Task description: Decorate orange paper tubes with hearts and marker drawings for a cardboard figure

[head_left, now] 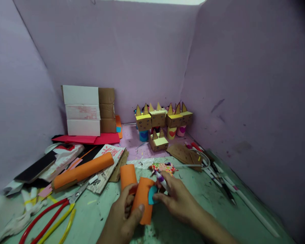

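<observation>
My left hand (124,215) is wrapped round an orange paper tube (142,200), held tilted above the table. A small blue paper piece (151,195) with a rounded edge lies against the tube's right side. The thumb of my right hand (174,195) touches this blue piece, and a purple-and-white marker-like pen (161,179) is tucked between that hand's fingers. Just behind the left fingers stands a second orange tube (128,174). A colourful patterned scrap (165,167) lies beyond the right hand.
Scissors (71,200) with red and yellow handles lie at left, near a long orange roll (83,171) and cardboard (106,169). Several cardboard box heads with pointed ears (157,118) stand at the back; one box head (159,144) sits in front. Pens (223,183) line the right wall.
</observation>
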The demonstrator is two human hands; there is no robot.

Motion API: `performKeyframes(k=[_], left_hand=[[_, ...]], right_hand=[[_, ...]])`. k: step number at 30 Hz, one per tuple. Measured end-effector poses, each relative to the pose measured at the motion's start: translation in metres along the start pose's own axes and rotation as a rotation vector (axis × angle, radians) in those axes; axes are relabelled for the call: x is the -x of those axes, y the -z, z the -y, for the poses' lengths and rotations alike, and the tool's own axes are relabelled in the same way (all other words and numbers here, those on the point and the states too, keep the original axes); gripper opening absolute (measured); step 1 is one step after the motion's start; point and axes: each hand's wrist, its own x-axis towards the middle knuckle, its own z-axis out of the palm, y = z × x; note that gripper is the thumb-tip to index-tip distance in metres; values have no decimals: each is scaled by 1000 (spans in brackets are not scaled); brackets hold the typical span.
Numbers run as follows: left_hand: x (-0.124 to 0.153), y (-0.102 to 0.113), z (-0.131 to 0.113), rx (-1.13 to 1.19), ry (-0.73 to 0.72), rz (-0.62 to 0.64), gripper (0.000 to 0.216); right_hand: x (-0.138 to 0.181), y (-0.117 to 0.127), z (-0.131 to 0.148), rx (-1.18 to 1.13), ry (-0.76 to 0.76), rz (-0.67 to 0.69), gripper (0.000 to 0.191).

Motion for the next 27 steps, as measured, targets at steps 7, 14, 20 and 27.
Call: performKeyframes(k=[7,14,20,27], left_hand=[[-1,1,13,333,48,185,85],[-6,-10,11,410,4,196,58],[1,-11,-2,445,150,-59,70],[2,-9,-11,654,90,73,63]], right_hand=[[-5,22,23,57,160,177,32],[-5,14,28,40,224,268,44],[-7,5,25,-99,210,-47,24],[-7,-7,17,-453,-113,-53,53]])
